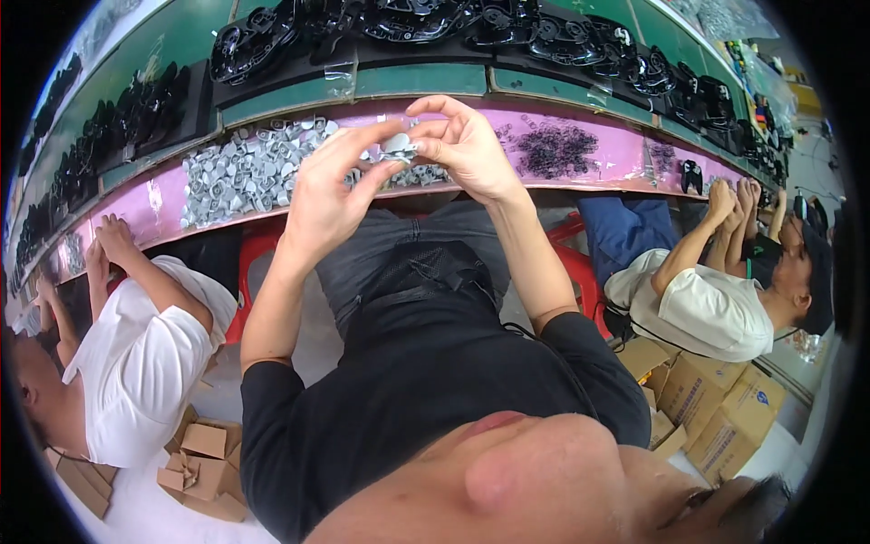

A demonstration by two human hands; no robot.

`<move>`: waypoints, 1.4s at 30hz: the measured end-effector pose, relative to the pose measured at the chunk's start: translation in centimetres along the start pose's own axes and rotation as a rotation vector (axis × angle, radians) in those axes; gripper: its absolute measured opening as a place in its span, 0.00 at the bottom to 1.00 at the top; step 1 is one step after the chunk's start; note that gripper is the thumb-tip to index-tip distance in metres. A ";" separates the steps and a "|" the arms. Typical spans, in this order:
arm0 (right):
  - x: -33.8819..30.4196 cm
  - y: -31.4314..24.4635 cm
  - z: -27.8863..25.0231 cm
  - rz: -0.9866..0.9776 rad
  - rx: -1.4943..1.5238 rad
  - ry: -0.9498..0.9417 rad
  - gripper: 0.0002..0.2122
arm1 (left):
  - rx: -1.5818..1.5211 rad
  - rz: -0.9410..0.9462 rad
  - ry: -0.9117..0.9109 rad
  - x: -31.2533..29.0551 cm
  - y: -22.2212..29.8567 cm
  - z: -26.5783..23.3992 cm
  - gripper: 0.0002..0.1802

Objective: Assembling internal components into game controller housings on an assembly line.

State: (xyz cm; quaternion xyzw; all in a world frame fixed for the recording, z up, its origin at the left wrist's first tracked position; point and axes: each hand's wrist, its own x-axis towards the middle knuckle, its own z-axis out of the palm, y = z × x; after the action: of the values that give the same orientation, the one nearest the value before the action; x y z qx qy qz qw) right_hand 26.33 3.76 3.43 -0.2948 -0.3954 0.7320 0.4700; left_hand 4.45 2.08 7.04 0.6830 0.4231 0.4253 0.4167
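My left hand (328,186) pinches a small grey plastic piece (397,145) with a rounded, flat face between thumb and forefinger. From the other side my right hand (469,156) meets it, thumb and fingertips closed on the same cluster of grey plastic; whether that is one piece or several I cannot tell. Both hands are raised above the front edge of a pink work surface (625,161). Beneath and beside my left hand spreads a heap of loose grey plastic pieces (237,172). To the right of my right hand lies a pile of tiny black parts (555,150).
Beyond the pink surface, glossy black moulded shells (417,22) line a dark strip on the green bench (417,82). Co-workers in white (154,349) and cream (711,304) shirts sit on either side. Cardboard boxes (716,408) stand behind on the floor.
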 end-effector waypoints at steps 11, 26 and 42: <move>4.0 -7.6 -1.4 -0.177 -1.053 0.710 0.19 | -0.014 0.219 0.127 2.0 -0.4 0.0 0.19; 9.3 -2.7 -0.4 -0.219 -0.851 0.853 0.19 | -0.052 0.174 0.128 0.2 -2.7 -0.9 0.18; -1.7 -8.5 -3.6 -0.389 -0.622 0.761 0.07 | -0.149 0.144 0.125 -0.3 -2.9 -2.2 0.19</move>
State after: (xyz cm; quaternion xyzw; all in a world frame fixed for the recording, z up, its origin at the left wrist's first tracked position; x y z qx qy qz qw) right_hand 33.70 5.31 8.95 -0.5863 -0.4429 0.3206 0.5977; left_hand 1.68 3.11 4.92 0.6508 0.3652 0.5264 0.4075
